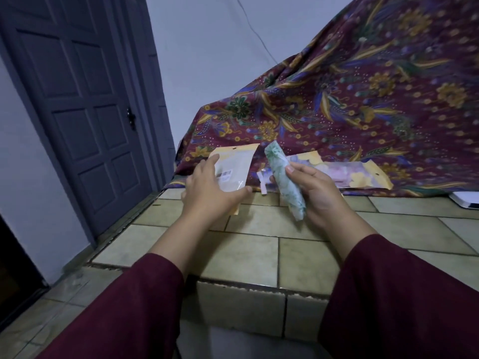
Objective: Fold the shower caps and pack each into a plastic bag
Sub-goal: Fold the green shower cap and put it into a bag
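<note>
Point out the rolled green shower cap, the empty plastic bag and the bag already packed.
rolled green shower cap (281,174): head view, middle of the roll.
empty plastic bag (234,164): head view, clear front panel.
packed bag (344,172): head view, pink contents.

a dark grey panelled door (77,104) stands shut on the left, its black handle (131,118) at mid-height, set in a pale wall (207,47) with a thin cable (252,32) running down it. the bench (259,244) is faced in worn greenish tiles with dark grout. a maroon floral cloth (363,99) drapes over something tall at the back right. the floor (39,314) is tiled too; the light is dim and bluish.
</note>
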